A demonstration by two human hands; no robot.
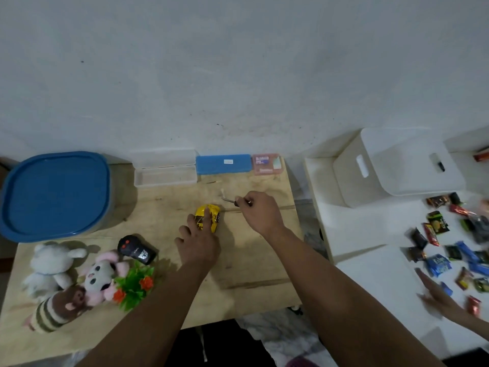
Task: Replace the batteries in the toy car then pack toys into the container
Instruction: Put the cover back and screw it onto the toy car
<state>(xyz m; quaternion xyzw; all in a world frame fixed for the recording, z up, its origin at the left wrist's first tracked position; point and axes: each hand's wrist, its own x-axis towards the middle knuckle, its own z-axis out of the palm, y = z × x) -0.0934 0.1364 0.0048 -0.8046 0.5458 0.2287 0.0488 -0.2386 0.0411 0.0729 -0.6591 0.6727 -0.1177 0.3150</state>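
Note:
A small yellow toy car [210, 217] lies on the wooden table [254, 260] near its middle. My left hand [198, 242] lies on the car's near side, fingers spread over it. My right hand [258, 211] hovers just right of the car and pinches a small screwdriver [229, 200], whose metal tip points left. A black remote control [137, 250] sits to the left of my left hand. Three plush toys [68, 282] and a green plastic plant with orange flowers [135, 286] lie at the table's near left. A grey container with a blue lid [55, 194] stands at the far left.
An open clear plastic case [165, 168], a blue case [223, 164] and a pink box [266, 164] line the table's far edge. On the white surface to the right stand white storage bins [397, 168], with several snack packets [449, 247]. Another person's hand [439, 298] reaches among those.

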